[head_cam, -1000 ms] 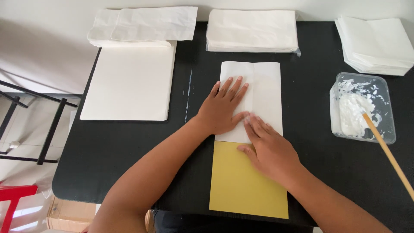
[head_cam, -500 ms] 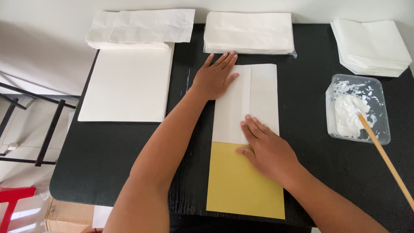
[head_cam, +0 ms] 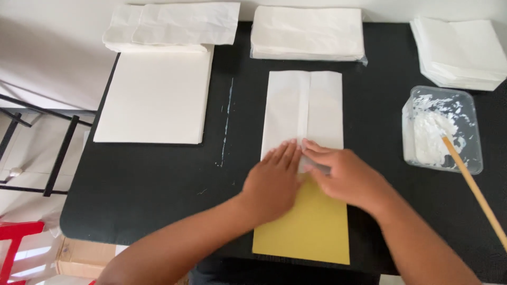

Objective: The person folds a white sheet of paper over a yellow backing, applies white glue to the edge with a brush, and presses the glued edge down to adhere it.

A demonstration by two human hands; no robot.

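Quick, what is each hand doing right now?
Left hand: open, flat on the folded white paper.
Right hand: open, fingers pressing the same paper.

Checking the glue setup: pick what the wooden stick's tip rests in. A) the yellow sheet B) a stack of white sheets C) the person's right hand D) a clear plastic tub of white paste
D: the wooden stick leans with its tip in the white paste inside the clear plastic tub at the right of the black table, apart from both hands.
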